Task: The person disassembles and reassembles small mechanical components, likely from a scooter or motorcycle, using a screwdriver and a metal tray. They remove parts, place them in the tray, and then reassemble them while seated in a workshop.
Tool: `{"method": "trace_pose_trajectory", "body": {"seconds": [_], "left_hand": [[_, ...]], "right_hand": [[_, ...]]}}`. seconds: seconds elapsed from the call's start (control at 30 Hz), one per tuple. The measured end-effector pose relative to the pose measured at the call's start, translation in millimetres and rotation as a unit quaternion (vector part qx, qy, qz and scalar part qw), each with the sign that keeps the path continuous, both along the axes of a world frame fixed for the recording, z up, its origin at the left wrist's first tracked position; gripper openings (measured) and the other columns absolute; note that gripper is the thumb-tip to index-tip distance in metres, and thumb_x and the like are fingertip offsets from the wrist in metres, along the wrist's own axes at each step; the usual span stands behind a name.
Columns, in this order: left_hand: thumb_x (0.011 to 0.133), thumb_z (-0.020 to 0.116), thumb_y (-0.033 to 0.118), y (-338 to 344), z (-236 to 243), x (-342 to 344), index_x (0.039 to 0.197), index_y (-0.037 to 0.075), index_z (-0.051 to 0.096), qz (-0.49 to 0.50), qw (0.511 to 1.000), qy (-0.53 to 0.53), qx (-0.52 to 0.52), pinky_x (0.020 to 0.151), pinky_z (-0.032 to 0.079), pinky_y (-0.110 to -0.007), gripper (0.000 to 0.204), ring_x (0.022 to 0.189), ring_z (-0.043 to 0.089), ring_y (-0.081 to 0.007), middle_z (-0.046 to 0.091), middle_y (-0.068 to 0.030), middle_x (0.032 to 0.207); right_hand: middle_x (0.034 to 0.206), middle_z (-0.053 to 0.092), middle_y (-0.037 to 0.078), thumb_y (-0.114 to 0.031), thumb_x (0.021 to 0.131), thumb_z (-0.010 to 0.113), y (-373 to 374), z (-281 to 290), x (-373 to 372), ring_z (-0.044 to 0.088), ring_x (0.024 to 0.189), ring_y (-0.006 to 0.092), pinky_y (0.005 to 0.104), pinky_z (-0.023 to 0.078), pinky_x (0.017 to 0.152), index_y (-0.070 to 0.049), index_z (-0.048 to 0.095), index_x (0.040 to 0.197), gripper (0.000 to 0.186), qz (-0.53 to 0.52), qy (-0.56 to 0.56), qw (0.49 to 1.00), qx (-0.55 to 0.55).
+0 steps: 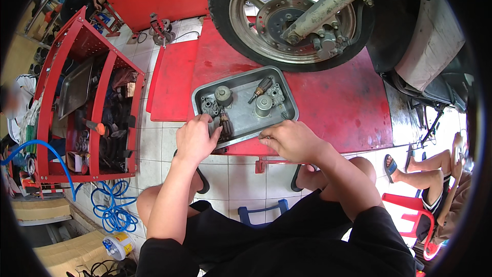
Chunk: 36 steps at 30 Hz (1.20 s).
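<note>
A grey metal tray [246, 124] rests on the red platform [333, 113]. Inside are two metal assemblies [263, 105] [223, 96] with squat round housings, plus two dark slim parts with brassy bands [261, 88] [224, 120] and a small metal piece at the right. My left hand [197, 138] grips the tray's lower left edge, its thumb beside the left slim part. My right hand [292, 141] has its curled fingers on the near rim, right of centre; the fingertips are partly hidden.
Behind the tray stands a motorbike's front wheel [233, 36]. A red shelving trolley [51, 123] with tools is at left, above a coiled blue hose [113, 210]. A blue stool [261, 210] is below me. Another person [438, 179] sits at right by a red chair [402, 205].
</note>
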State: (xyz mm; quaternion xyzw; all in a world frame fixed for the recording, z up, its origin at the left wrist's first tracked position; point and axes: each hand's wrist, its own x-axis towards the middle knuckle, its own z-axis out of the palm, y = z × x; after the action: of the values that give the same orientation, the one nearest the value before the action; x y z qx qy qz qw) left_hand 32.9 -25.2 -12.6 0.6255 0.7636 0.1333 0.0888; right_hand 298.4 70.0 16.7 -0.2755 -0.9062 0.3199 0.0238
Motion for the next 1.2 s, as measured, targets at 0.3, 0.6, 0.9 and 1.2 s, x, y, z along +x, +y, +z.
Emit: {"method": "trace_pose_trajectory", "body": {"seconds": [0.3, 0.6, 0.9, 1.2], "left_hand": [[0.087, 0.079, 0.033, 2.0, 2.6, 1.7, 0.105, 0.005, 0.071, 0.018, 0.999, -0.006, -0.031, 0.076, 0.058, -0.047, 0.034, 0.088, 0.073, -0.0360, 0.075, -0.0154, 0.098], [0.088, 0.079, 0.033, 1.9, 5.9, 3.5, 0.105, 0.005, 0.070, 0.019, 0.999, -0.005, -0.036, 0.077, 0.058, -0.047, 0.034, 0.089, 0.073, -0.0367, 0.075, -0.0164, 0.099], [0.088, 0.078, 0.034, 1.7, 5.6, 2.6, 0.106, 0.005, 0.071, 0.019, 0.999, -0.005, -0.044, 0.077, 0.058, -0.047, 0.035, 0.090, 0.073, -0.0366, 0.075, -0.0166, 0.101], [0.088, 0.077, 0.034, 11.5, -3.1, 13.7, 0.109, 0.003, 0.068, -0.016, 0.999, -0.008, -0.030, 0.073, 0.059, -0.049, 0.038, 0.088, 0.074, -0.0371, 0.075, -0.0170, 0.102]], "right_hand": [[0.095, 0.074, 0.023, -0.028, 0.102, 0.058, 0.3, 3.3, -0.5, 0.070, 0.093, 0.0436, 0.0527, 0.056, 0.084, -0.004, 0.076, 0.109, 0.030, -0.005, 0.000, 1.000, -0.005], [0.095, 0.074, 0.023, -0.028, 0.103, 0.058, 1.0, 3.2, -0.7, 0.070, 0.094, 0.0435, 0.0529, 0.055, 0.085, -0.003, 0.076, 0.109, 0.031, -0.002, -0.009, 1.000, -0.008], [0.095, 0.074, 0.022, -0.029, 0.103, 0.058, 0.1, 0.7, 0.0, 0.070, 0.094, 0.0432, 0.0526, 0.055, 0.085, -0.004, 0.076, 0.109, 0.031, -0.001, -0.001, 1.000, -0.006], [0.087, 0.073, 0.022, -0.031, 0.102, 0.060, 11.2, 5.7, 8.9, 0.070, 0.086, 0.0440, 0.0535, 0.055, 0.078, -0.003, 0.075, 0.099, 0.032, -0.033, 0.016, 0.999, 0.022]]}}
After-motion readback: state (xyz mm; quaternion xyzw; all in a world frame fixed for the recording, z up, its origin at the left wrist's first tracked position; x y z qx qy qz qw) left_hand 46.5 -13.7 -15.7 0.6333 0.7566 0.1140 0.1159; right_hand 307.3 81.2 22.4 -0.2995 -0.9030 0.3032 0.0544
